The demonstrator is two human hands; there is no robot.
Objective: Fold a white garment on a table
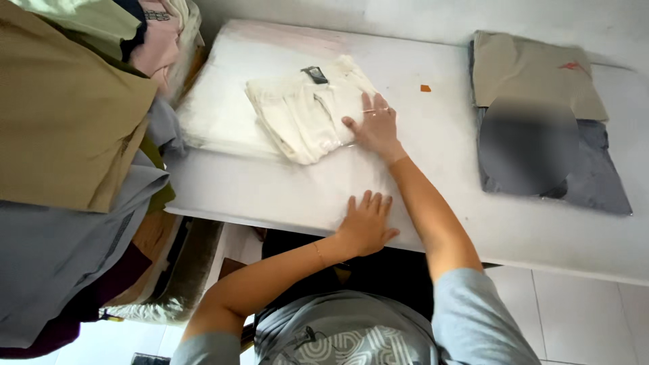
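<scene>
White and long, the table (284, 196) fills the frame from its near left corner to the far right edge, with pale floor tiles showing below the near edge. Off the left edge hangs a large heap of clothes (67, 135) in mustard, grey, pink and pale green. At the far right corner lies a bagged stack of garments (541, 88), a tan piece over a grey one, partly blurred. Along the far left part of the table lies a pile of clear plastic bags (216, 108), and on it sits the folded cream garment (307, 111), a dark label (315, 74) near its far side. A thin clear bag appears to run from the garment toward the near edge, though its outline is hard to make out. A small orange scrap (425, 88) lies on the bare top between the garment and the bagged stack.

The right hand (375, 127) rests open and flat, fingers spread, on the garment's right near corner, gripping nothing. The left hand (366, 223) lies open, palm down, at the near edge, well apart from the garment, seemingly pinning the plastic film. The garment thus sits beyond the left hand and partly under the right.

Judging from this, the slick film could slide under the flat palms, and a push from one corner could skew or unfold the neat stack.
</scene>
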